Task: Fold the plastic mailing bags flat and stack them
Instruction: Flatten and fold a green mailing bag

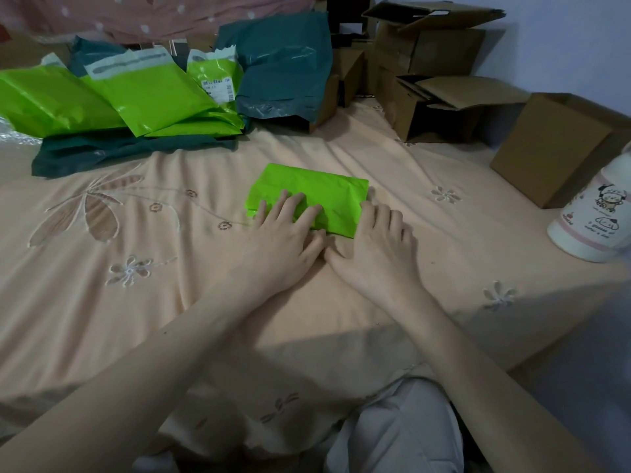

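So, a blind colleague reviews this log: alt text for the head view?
Two hands, left and right, press a folded green mailing bag flat on a peach bedspread; unfolded green and teal bags lie behind.

Bright green folded bag on a peach, flower-embroidered bedsheet; green and dark teal bags behind; brown cardboard boxes

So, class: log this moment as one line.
left hand flat on folded green bag | right hand at its edge | bed
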A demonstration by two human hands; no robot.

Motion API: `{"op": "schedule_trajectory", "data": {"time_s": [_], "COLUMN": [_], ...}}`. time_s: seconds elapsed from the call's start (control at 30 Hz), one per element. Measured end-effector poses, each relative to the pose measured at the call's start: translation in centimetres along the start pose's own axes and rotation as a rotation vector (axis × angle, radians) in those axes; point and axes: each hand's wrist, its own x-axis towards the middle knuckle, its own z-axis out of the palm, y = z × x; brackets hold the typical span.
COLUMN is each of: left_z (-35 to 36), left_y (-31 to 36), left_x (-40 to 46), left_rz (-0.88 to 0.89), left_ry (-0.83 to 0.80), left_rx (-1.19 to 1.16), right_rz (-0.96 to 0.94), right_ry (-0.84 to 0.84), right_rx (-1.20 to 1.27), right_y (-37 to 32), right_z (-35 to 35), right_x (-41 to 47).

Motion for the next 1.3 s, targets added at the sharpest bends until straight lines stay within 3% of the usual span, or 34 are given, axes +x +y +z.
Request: {"op": "schedule_trajectory", "data": {"time_s": [0.13,0.33,0.43,0.57,0.8,0.97,1.3], "left_z": [-0.1,-0.2,-0.4,-0.4,-0.3,0.1,2.8], "left_y": [-0.9,-1.7,-1.6,-1.4,-0.6,2.2,9.7], "left_x": [0.3,1.1,1.0,0.8,2.9,6.3,12.6], "left_rz": [-0.007,-0.075,-0.236,-0.405,-0.252,-0.241,-0.150], "left_ry": [-0.010,0.031,0.125,0.024,0.073,0.073,-0.052], "left_rx": [0.004,-0.055,0.037,-0.080,-0.511,-0.664,-0.707], "right_rz": [-0.113,-0.005,0.016,0.005,-0.048,0.003,0.200], "right_ry": [0.094,-0.052,-0.120,-0.127,0.067,0.114,0.105], "right_rx": [0.126,0.242,0.196,0.214,0.235,0.154,0.037], "right_y": [1.2,1.4,0.5,-0.3,0.7,3.9,12.2], "right_z": [-0.4,-0.2,0.1,0.3,-0.4,-1.0,-1.5], "right_x": [1.8,5.2,5.6,5.4,5.7,7.0,8.6]}}
